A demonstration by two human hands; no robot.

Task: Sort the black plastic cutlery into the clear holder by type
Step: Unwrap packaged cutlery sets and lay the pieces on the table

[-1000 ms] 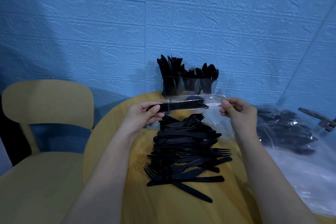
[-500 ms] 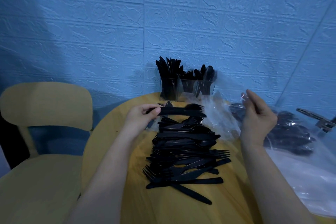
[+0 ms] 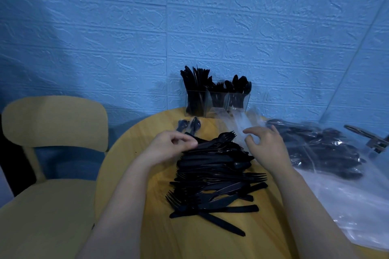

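Mostly black cutlery (image 3: 214, 178), loose pile.

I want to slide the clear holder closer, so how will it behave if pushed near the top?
The clear holder looks likely to tip rather than slide: it stands tall and narrow, and the cutlery in it rises well above its rim. Its thin clear walls suggest it is light. It may slide easily on the smooth wooden table if pushed low.

Two bare forearms rise from the bottom of the frame — no sleeves, watch or rings visible on the left hand (image 3: 170, 146) or right hand (image 3: 266, 145).
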